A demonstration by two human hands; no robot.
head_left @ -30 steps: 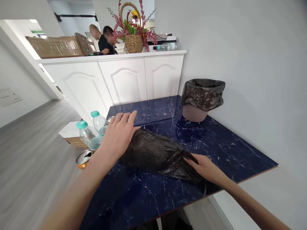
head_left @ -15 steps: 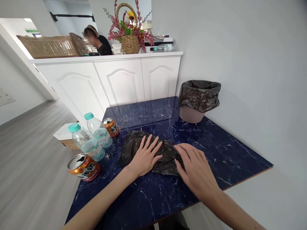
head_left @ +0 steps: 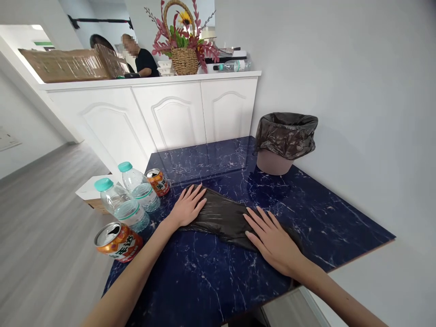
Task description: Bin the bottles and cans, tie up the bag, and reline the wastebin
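Observation:
A black plastic bag (head_left: pixel 220 213) lies stretched flat across the blue marbled table (head_left: pixel 204 272). My left hand (head_left: pixel 188 206) rests palm down on the bag's left end, fingers extended. On its right part my right hand (head_left: pixel 272 240) presses flat, with the fingers spread out. Between the two hands the plastic looks taut, with fine creases. Part of the bag is hidden beneath my palms. Left of my left hand are two clear bottles with teal caps, the front bottle (head_left: pixel 124 206) and the rear bottle (head_left: pixel 139 186). An orange can (head_left: pixel 119 241) stands nearer me, another orange can (head_left: pixel 157 182) farther back.
A bin (head_left: pixel 274 162) lined with a black bag (head_left: pixel 286 136) stands at the table's back right, by the wall. Behind are white cabinets (head_left: pixel 177 113) bearing a flower basket (head_left: pixel 184 61) and a cardboard box (head_left: pixel 68 66). A person (head_left: pixel 145 61) is beyond them.
My left hand has moved left and my right hand slightly right, farther apart. The crumpled bag is now smoother and stretched wider. The person behind the cabinets has shifted posture.

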